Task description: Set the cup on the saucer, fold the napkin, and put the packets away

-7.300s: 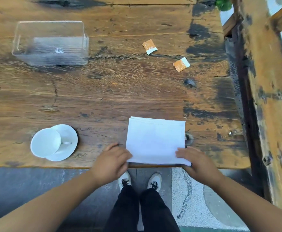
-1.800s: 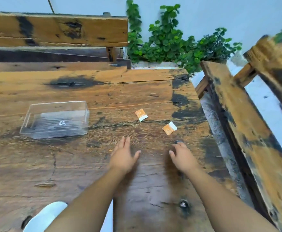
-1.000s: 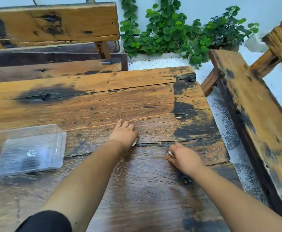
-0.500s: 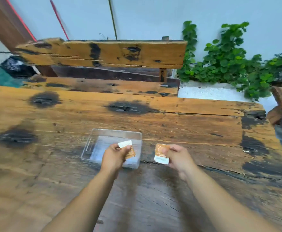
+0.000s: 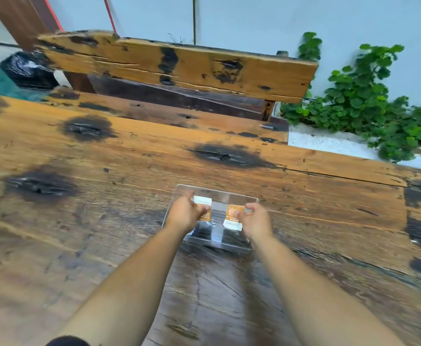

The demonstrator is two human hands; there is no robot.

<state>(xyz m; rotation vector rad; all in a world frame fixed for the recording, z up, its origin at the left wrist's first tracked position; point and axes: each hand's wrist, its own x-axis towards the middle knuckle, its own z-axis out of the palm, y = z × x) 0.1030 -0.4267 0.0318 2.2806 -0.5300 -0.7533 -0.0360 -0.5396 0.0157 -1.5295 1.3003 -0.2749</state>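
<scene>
At the far left, a black bag (image 5: pixel 28 71) is sitting on the ground beyond the counter (image 5: pixel 79 221), whose scorched wooden planks are filling most of the view. Behind it a wooden bench (image 5: pixel 179 68) is standing against the pale wall. Nearer the middle, the left hand (image 5: pixel 185 212) is reaching out over a clear plastic box (image 5: pixel 219 242) that is resting on the counter; its grip is closing tightly on an orange-and-white packet (image 5: pixel 202 202), white end up, pinched between thumb and fingers. Just beside it, the right hand (image 5: pixel 254 218) is hovering over the same box, its grip likewise pinching a second packet (image 5: pixel 234 213) by its orange end, white end hanging down. Both packets are being held above the box's open top, near each other but apart. At the far right, leafy green plants (image 5: pixel 359 101) are growing along the wall.
</scene>
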